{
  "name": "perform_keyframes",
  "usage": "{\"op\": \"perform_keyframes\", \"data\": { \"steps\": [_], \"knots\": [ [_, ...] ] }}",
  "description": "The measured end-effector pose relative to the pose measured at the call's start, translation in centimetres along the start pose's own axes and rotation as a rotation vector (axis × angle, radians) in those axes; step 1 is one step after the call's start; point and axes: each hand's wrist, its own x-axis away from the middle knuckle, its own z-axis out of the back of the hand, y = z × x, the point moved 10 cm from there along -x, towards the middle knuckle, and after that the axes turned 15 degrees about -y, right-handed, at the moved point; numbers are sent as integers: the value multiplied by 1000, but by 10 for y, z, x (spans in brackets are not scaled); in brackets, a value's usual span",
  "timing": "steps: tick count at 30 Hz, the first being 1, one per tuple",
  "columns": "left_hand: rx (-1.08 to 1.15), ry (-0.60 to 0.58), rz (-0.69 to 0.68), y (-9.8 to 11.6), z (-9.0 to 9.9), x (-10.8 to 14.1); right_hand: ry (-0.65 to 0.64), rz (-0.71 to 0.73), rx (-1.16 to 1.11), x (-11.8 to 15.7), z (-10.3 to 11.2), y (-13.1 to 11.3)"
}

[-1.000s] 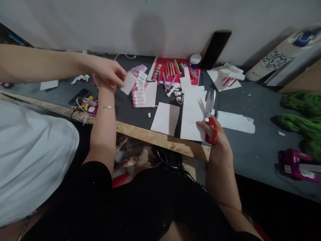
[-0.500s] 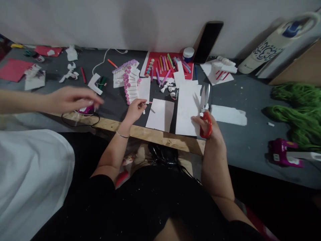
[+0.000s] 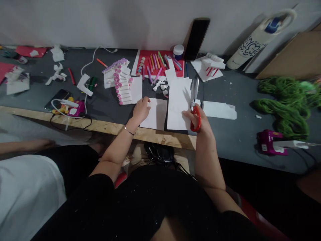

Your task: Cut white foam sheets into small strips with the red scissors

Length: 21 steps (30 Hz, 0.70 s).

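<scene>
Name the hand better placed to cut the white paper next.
Likely the right hand: it holds the red-handled scissors beside the white paper, while the left hand rests on another sheet.

The one view looks from the person's head, forward and down past their torso, across the tabletop toward the wall. It sits close above the left hand and right hand.

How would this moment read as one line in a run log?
left hand: resting on white paper sheet | right hand: gripping red-handled scissors
</scene>
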Motion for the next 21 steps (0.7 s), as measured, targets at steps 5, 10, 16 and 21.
{"op": "perform_keyframes", "data": {
  "steps": [5,10,16,21],
  "knots": [
    [471,67,-57,0,11,15,10,17,-11,-8,1,4],
    [1018,-68,-126,13,-8,31,44,78,25,-9,-2,-5],
    [1142,-132,-119,33,-38,43,72,167,64,-10,-4,-13],
    [1183,-291,-104,47,-59,45,32,200,62,-12,-7,-15]
  ]
}}
